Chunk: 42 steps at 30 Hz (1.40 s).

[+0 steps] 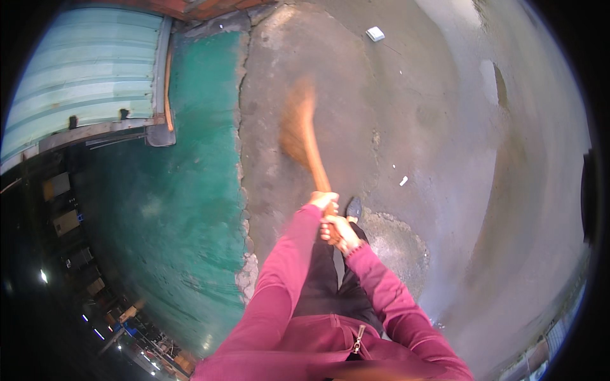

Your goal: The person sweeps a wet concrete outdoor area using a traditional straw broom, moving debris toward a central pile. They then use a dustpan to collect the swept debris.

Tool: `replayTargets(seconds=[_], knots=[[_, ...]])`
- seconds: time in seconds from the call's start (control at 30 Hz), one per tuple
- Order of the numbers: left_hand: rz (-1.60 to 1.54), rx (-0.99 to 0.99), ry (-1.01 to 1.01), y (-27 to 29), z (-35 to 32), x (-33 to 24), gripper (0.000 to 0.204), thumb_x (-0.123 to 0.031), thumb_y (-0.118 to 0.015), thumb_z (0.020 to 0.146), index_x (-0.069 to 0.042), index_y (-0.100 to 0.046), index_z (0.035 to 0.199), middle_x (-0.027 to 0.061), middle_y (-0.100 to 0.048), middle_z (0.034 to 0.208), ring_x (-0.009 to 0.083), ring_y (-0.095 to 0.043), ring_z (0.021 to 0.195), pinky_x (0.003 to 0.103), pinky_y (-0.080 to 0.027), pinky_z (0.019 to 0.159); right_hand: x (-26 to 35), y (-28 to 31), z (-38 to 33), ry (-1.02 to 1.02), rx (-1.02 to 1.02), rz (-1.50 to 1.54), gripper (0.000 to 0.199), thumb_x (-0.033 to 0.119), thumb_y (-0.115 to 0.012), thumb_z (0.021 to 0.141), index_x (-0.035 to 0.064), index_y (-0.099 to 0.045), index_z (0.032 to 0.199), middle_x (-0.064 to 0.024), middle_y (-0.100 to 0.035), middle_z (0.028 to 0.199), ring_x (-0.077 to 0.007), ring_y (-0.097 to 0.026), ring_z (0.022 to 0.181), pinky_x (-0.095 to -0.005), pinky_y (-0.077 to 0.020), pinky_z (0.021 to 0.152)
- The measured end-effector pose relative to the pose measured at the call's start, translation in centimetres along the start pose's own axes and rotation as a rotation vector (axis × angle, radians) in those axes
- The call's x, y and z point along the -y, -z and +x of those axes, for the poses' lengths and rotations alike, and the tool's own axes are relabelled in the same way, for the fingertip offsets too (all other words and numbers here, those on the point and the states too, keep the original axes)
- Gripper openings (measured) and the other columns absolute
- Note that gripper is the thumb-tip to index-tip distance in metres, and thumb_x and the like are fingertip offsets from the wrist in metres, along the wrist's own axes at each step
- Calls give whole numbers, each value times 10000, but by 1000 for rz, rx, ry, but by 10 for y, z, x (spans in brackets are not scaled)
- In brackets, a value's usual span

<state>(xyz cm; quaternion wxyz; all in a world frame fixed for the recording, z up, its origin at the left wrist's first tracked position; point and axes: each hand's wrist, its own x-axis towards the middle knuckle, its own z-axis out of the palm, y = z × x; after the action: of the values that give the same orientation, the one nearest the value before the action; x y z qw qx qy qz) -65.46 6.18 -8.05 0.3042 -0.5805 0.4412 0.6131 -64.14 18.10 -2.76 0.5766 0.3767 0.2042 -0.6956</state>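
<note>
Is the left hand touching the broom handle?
Touching. The head view shows the left hand wrapped around the broom handle, just above the right hand, which grips it too.

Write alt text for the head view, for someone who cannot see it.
Both hands, the left hand above the right hand, grip a blurred orange-brown straw broom over grey concrete ground, beside a green painted floor. Small white litter scrap lies nearby.

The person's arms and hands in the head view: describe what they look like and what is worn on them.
Both arms wear long, loose sleeves of a magenta-pink jacket, creased along their length, with ribbed cuffs at the wrists. The left sleeve and right sleeve match the jacket front, which has a metal zip pull. The left hand and right hand are bare, with no gloves; a thin band seems to sit at the right wrist.
</note>
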Motion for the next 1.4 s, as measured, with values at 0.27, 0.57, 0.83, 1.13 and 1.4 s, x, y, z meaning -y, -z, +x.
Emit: replayTargets(seconds=[0.27,0.57,0.83,1.13,1.4], knots=[[732,589,-14,-171,-47,-37,108,-101,-608,613,-19,-539,601,84,-551,545,172,-525,444,310,-431,419,32,19,-74,707,-391,295,108,84,-518,776,22,-518,866,-36,-538,706,-152,-544,587,-281,-467,513],[141,307,-235,-70,-113,-23,140,-140,-639,679,-38,-543,680,57,-531,572,167,-519,469,313,-452,440,-7,-43,-117,281,-244,-235,72,48,-491,755,3,-476,809,-55,-476,616,-159,-496,475,-313,-463,418],[-498,-189,-99,82,-84,-94,127,-122,-576,686,-6,-525,685,83,-512,582,207,-528,509,336,-450,474,69,-161,-5,-365,143,-591,83,88,-586,773,70,-509,799,-6,-488,613,-115,-459,483,-251,-410,424],[-509,12,23,64,31,-279,104,-132,-601,693,-64,-542,642,50,-534,578,164,-532,495,306,-456,438,233,-252,102,-349,-33,-323,103,58,-589,757,76,-488,770,3,-481,628,-91,-430,490,-214,-382,424],[149,478,-188,-15,45,-481,148,-156,-605,675,-30,-532,647,84,-530,549,193,-533,465,323,-455,432,321,-325,122,354,-300,-255,67,57,-509,797,16,-490,748,-29,-480,582,-136,-480,457,-272,-418,411]])
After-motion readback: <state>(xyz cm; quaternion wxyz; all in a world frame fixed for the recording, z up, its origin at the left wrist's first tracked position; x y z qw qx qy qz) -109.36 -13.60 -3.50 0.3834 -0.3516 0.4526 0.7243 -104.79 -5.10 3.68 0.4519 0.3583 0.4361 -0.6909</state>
